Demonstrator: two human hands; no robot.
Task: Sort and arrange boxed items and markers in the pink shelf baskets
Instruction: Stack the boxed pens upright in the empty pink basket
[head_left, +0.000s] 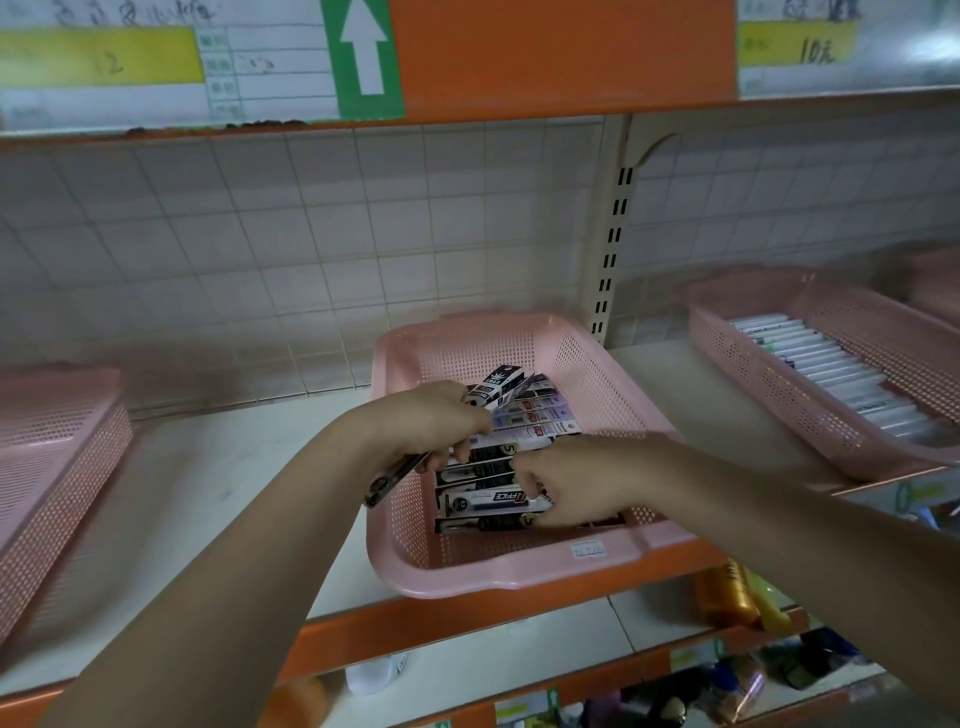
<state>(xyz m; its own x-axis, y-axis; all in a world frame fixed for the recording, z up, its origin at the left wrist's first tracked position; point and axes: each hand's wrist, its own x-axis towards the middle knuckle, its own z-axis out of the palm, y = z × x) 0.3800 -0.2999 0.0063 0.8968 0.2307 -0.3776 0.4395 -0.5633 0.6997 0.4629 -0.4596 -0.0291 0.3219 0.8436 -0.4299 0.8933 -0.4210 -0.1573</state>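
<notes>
A pink basket (498, 571) stands on the shelf in the middle, holding a row of long narrow boxes (535, 415). My left hand (431, 421) grips a few black-and-white boxes (493, 387), tilted over the basket's left side, one end sticking out below my wrist. My right hand (576, 480) reaches into the basket and pinches a white box marked OFFICE (488, 501) near the front. At the right, a second pink basket (831, 415) holds a row of white markers (831, 364).
Another pink basket (57, 467) stands at the left edge of the cream shelf (234, 493). A wire grid back panel and a slotted upright (613, 234) rise behind. The orange shelf edge (415, 629) runs in front; bottles sit on lower shelves.
</notes>
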